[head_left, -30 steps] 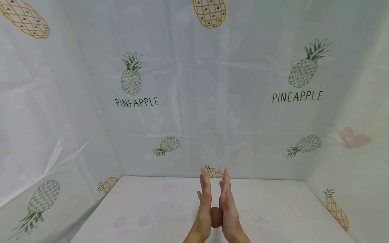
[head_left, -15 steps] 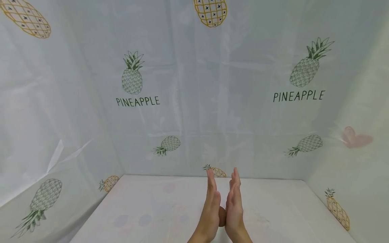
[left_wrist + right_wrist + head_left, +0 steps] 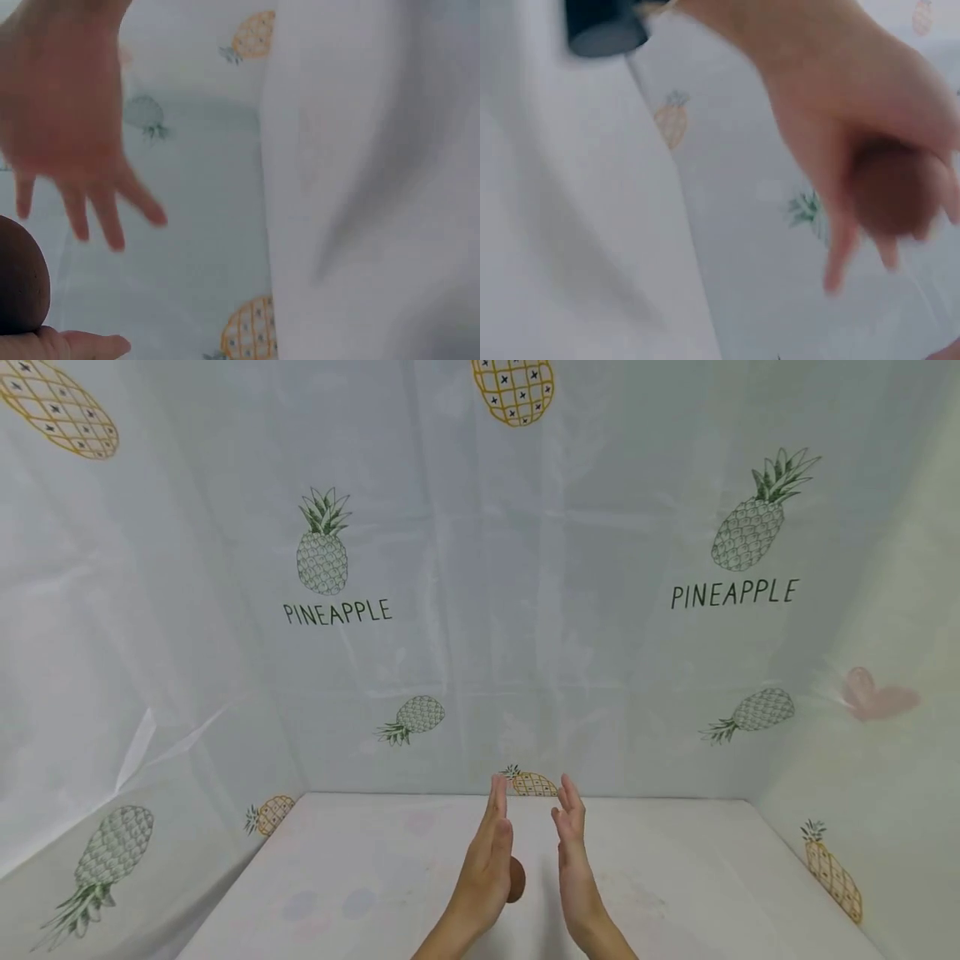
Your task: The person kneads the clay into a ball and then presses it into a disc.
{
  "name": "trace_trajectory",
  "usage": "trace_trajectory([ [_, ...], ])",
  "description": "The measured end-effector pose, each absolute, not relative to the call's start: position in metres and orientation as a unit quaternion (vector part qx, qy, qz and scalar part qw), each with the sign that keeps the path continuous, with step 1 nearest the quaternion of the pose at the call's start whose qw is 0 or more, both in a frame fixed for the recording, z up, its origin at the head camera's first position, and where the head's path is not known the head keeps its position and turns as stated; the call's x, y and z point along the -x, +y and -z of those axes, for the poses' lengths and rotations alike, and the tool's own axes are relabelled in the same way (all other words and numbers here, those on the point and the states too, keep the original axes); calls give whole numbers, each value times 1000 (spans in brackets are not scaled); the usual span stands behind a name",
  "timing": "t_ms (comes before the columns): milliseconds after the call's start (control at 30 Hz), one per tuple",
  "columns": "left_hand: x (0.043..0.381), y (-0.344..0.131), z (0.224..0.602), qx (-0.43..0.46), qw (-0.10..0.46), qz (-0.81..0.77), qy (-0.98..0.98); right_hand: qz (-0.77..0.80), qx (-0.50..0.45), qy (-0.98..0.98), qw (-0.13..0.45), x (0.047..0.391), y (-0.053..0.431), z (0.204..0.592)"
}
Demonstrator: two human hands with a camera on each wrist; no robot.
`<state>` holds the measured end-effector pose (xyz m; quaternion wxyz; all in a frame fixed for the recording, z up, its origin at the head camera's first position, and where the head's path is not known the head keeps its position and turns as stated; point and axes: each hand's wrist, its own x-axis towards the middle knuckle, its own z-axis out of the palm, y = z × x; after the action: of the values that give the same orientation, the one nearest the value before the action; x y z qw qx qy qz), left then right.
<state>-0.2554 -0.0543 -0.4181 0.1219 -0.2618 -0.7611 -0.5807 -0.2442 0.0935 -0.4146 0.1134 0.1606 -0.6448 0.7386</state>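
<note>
A smooth brown ball point(image 3: 517, 880), slightly egg-shaped, lies against the palm of my left hand point(image 3: 480, 872), partly hidden behind it in the head view. The right wrist view shows the ball point(image 3: 896, 191) blurred at the left palm point(image 3: 840, 97), whose fingers stretch past it. Across a gap, my right hand point(image 3: 577, 868) stands upright with its palm facing the ball and its fingers extended, holding nothing. From the left wrist, the ball point(image 3: 22, 277) appears at the lower left edge, beside part of my left hand point(image 3: 75, 345), with the spread right hand point(image 3: 67, 97) opposite.
Below the hands is a white tabletop point(image 3: 337, 860) with faint coloured marks. Pale sheeting point(image 3: 480, 610) printed with pineapples surrounds it at the back and sides. A dark device point(image 3: 607, 34) sits by the left wrist in the right wrist view.
Both hands pressed the ball between their palms earlier. They shifted right, then the left hand moved left with the ball, and a gap has opened between the ball and the right palm.
</note>
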Motion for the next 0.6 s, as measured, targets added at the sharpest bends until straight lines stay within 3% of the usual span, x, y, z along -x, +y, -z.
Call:
trace_trajectory([
  [167, 266, -83, 416, 251, 142, 518, -805, -687, -182, -697, 95, 238, 120, 414],
  [333, 277, -109, 425, 239, 142, 435, -857, -561, -187, -795, 135, 236, 145, 419],
  [467, 283, -128, 437, 225, 105, 362, -898, -462, -193, -853, 145, 234, 163, 424],
  [600, 286, -145, 446, 207, 56, 309, -927, -413, -194, -883, 106, 233, 178, 428],
])
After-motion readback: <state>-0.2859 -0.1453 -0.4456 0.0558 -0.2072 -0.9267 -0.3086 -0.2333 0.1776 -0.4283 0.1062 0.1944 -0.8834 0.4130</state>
